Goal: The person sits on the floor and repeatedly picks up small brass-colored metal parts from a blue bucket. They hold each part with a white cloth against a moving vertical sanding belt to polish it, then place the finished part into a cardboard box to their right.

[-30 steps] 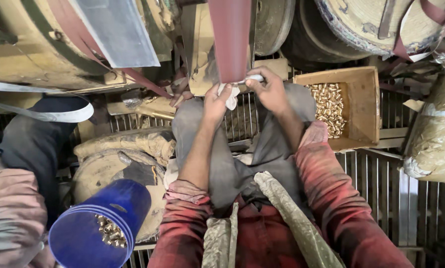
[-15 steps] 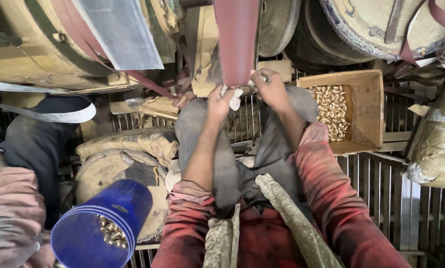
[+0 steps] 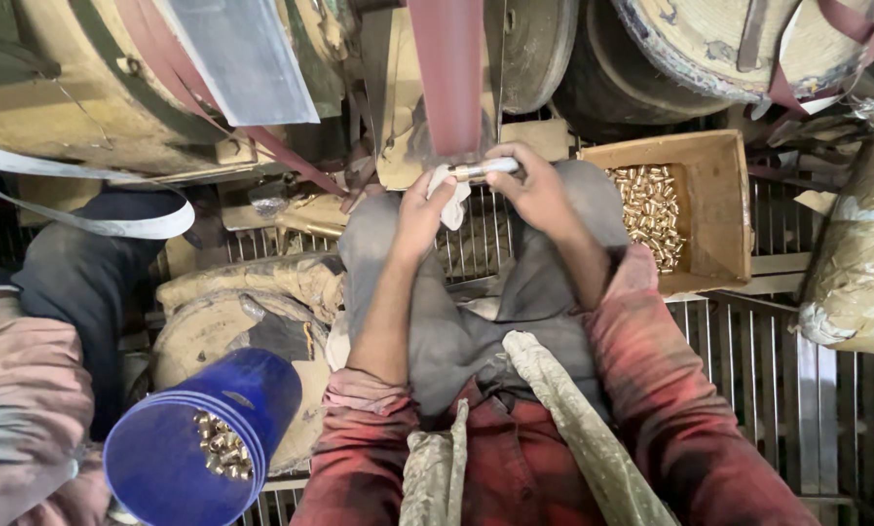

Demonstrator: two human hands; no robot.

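The brass rod's left end hides in a white cloth. Left hand and right hand both grip it closed against the red sanding belt.

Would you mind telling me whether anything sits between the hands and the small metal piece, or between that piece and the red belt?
A white cloth lies between the left hand and the metal piece; the right hand grips it bare. Nothing visible separates the piece from the red belt just above it.
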